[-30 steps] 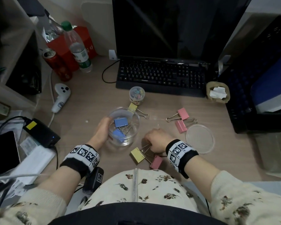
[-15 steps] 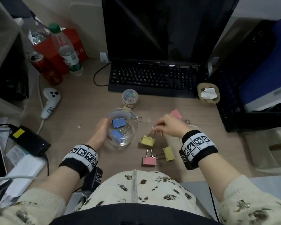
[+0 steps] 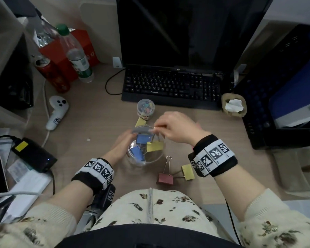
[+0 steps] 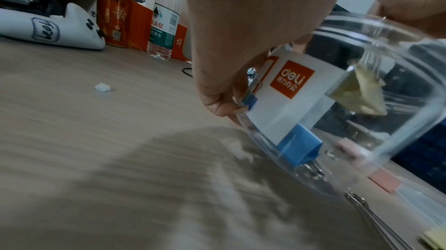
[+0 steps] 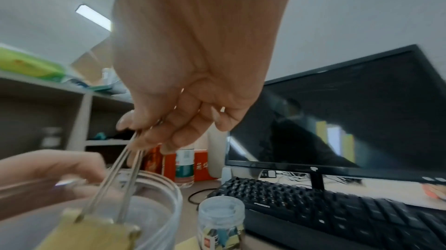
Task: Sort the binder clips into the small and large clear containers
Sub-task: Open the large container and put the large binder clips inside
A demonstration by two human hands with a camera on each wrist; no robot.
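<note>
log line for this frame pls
left hand: grips large container | right hand: pinches yellow clip inside it | stage: release pending

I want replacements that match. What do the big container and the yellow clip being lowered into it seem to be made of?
Large container: clear glossy plastic, probably; the blue clips show through its wall. Yellow clip: body looks like matte painted metal, its wire handles bare shiny steel, pinched by the right hand.

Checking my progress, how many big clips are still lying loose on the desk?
3 visible: a pink clip and yellow clip near me, another yellow one behind the jar. My hand may hide more.
</note>
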